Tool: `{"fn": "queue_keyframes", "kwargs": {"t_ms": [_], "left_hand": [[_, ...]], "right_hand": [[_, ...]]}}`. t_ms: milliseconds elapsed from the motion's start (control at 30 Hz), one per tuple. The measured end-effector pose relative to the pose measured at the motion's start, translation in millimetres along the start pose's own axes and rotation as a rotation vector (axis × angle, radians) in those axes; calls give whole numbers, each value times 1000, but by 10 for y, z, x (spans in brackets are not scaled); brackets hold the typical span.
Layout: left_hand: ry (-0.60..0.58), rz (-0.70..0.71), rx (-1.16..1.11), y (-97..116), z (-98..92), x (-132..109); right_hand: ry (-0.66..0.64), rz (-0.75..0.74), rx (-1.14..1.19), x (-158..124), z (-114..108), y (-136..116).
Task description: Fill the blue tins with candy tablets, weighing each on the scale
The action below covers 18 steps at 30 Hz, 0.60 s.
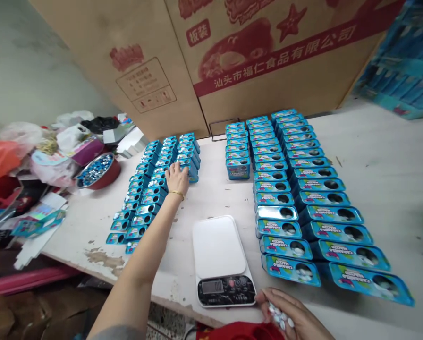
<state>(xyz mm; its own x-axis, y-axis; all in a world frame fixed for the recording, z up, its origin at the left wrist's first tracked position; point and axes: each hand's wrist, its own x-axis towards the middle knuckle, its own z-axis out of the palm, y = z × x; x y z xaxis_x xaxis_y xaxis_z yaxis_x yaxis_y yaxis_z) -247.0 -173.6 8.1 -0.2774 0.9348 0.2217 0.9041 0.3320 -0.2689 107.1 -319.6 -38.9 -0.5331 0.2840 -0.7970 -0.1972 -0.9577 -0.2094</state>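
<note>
My left hand (177, 180) is stretched out to the left group of blue candy tins (150, 208), its fingers closed at a tin near the front of the rightmost row; the grip itself is partly hidden. Cupped at the bottom edge, my right hand (292, 311) holds several small white candies (280, 315). Between the two groups lies a white digital kitchen scale (218, 248) with a bare plate; its display seems to read zero. On the right stand longer rows of blue tins (325, 215) with round openings, white candies showing inside the nearest ones.
A large printed cardboard carton (268, 99) stands along the back. At left, a red bowl (107, 177) of small wrapped pieces sits beside plastic bags (52, 165). Something red (247, 332) lies at the front edge. Stacked blue packages (406, 66) stand far right.
</note>
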Motion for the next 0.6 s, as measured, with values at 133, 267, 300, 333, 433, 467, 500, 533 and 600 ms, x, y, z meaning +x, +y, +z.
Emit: {"fn": "queue_keyframes", "kwargs": {"t_ms": [133, 267, 300, 333, 433, 467, 500, 533, 600], "left_hand": [[-88, 249, 50, 5, -257, -160], [-160, 446, 15, 141, -877, -580], [-177, 512, 1, 197, -1039, -712], [-202, 565, -17, 261, -1182, -843], [-276, 664, -76, 485, -1428, -1184], [-292, 678, -90, 555, -1444, -1267], [-306, 683, -100, 616, -1435, -1332], [-321, 682, -106, 664, -1410, -1378], [-355, 661, -118, 711, -1349, -1426]], "right_hand": [[-67, -34, -82, -135, 73, -17], [-113, -78, -143, -242, 52, -12], [-120, -79, -159, -260, 45, -3], [-129, -77, -175, -275, 40, 10], [-162, -73, -205, -320, 39, 57], [-171, -77, -210, -337, 40, 73], [-177, -79, -210, -354, 39, 86], [-181, -81, -206, -370, 36, 97], [-190, -81, -186, -400, 20, 110]]}}
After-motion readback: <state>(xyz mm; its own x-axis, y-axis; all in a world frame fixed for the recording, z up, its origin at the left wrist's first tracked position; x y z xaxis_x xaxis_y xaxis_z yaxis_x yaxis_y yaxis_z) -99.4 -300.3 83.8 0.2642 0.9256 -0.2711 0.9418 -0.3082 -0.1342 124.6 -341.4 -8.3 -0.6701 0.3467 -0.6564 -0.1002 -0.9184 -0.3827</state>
